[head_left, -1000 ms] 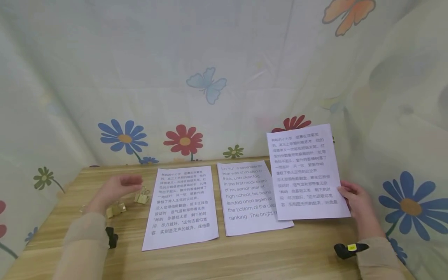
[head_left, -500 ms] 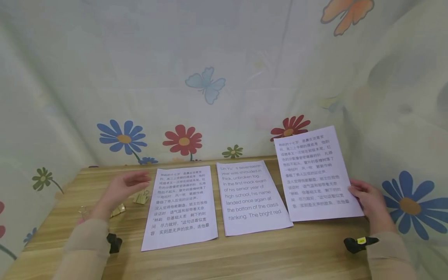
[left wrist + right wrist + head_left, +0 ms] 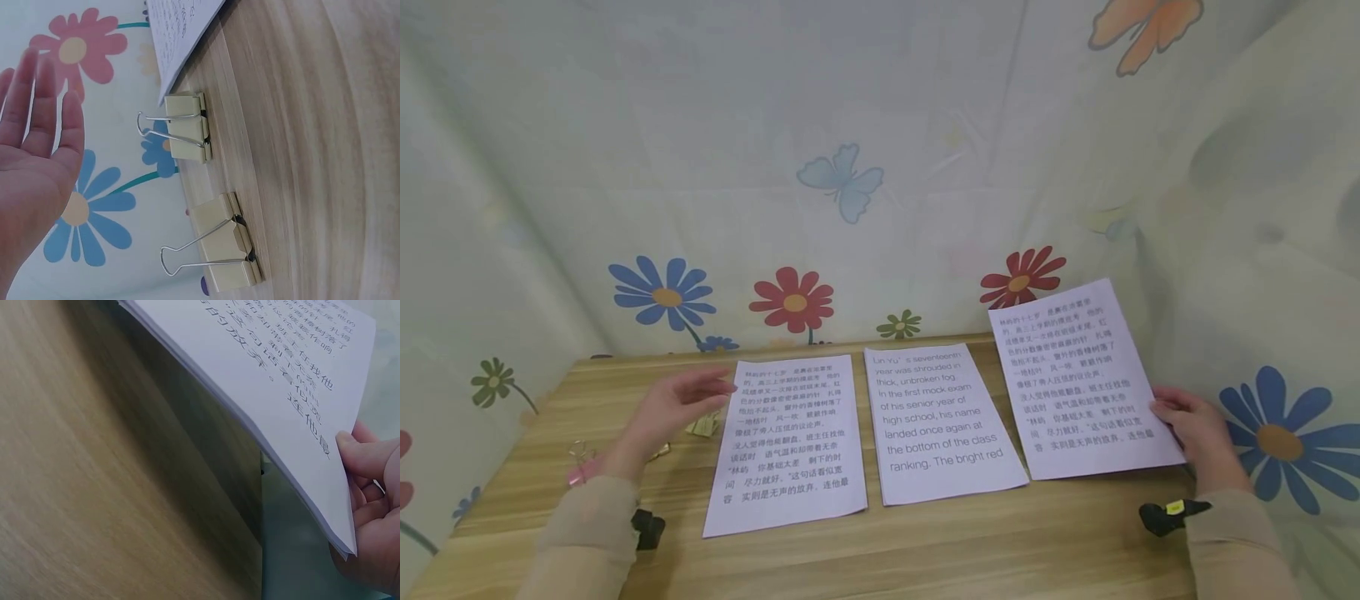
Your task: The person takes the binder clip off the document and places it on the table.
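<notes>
My right hand (image 3: 1198, 433) pinches the right edge of a thin stack of paper (image 3: 1078, 383) printed in Chinese. In the right wrist view, the thumb lies on top of the stack (image 3: 250, 381) and its lower edge is raised over the table. My left hand (image 3: 677, 408) holds nothing and hovers beside the left paper stack (image 3: 790, 442), its fingers relaxed. Below that hand in the left wrist view stand two yellowish binder clips, a far one (image 3: 184, 128) and a near one (image 3: 222, 244), wire handles out. Between the outer stacks lies an English-printed stack (image 3: 940, 425).
A pinkish clip (image 3: 583, 469) sits left of my left forearm on the wooden table (image 3: 880, 554). A curtain (image 3: 910, 100) printed with flowers and butterflies hangs behind the table and along both sides.
The right hand has moved its paper stack rightward and lowered it, off the middle stack it overlapped in view. My left hand has shifted slightly right, toward the left stack.
</notes>
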{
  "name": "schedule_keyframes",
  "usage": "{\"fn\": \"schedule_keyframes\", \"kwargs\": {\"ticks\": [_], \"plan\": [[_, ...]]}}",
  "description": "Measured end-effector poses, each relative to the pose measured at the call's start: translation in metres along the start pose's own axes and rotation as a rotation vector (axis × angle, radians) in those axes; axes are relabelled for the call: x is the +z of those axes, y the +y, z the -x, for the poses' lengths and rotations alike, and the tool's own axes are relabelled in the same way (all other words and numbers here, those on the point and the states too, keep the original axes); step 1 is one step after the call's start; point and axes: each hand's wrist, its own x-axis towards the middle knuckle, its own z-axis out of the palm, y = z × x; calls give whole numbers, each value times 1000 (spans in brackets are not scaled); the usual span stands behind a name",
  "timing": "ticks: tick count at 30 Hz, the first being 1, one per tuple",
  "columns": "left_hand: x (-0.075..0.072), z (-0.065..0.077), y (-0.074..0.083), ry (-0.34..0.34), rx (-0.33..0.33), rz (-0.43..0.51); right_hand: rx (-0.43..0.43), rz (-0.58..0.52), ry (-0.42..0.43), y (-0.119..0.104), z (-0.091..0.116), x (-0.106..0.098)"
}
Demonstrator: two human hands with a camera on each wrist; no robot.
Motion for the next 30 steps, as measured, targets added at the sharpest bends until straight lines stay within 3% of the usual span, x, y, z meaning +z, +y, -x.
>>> {"fn": "schedule_keyframes", "kwargs": {"ticks": [14, 30], "plan": [[17, 6, 6, -70, -25, 15, -51, 128, 16, 12, -8, 12], [28, 6, 12, -97, 5, 8, -39, 137, 54, 19, -11, 20]]}}
